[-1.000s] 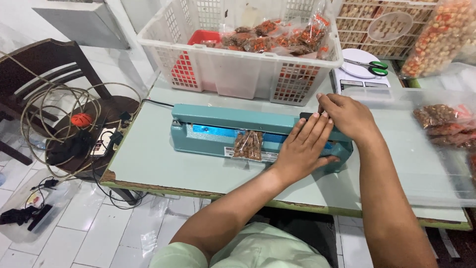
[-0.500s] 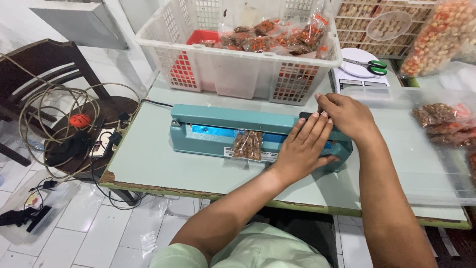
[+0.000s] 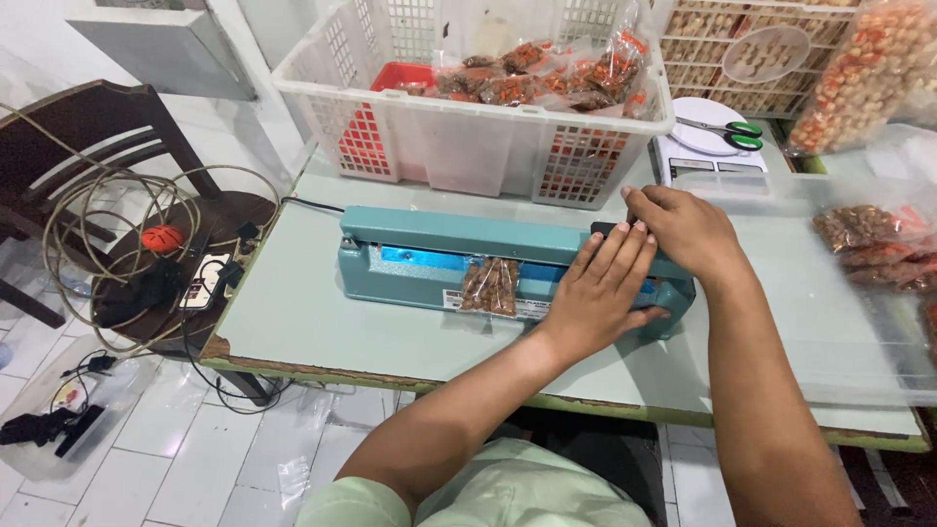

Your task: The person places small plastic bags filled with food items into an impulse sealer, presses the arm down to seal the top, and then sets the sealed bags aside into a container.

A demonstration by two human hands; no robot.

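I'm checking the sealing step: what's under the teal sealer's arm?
A small clear bag of brown snacks is clamped under the teal sealer arm; its top edge is hidden. Both hands cover the arm's right end.

- Your left hand (image 3: 603, 293) covered the right end of the teal heat sealer (image 3: 459, 259), so the handle there was hidden from you.
- The top of the small snack packet (image 3: 491, 286) sat under the sealer's arm, out of sight.
- The big bag of nuts (image 3: 864, 68) at top right was cut off by the edge.
- The packets (image 3: 874, 239) at the right were blurred behind clear plastic.
- The scale's (image 3: 708, 146) display was too small to read.
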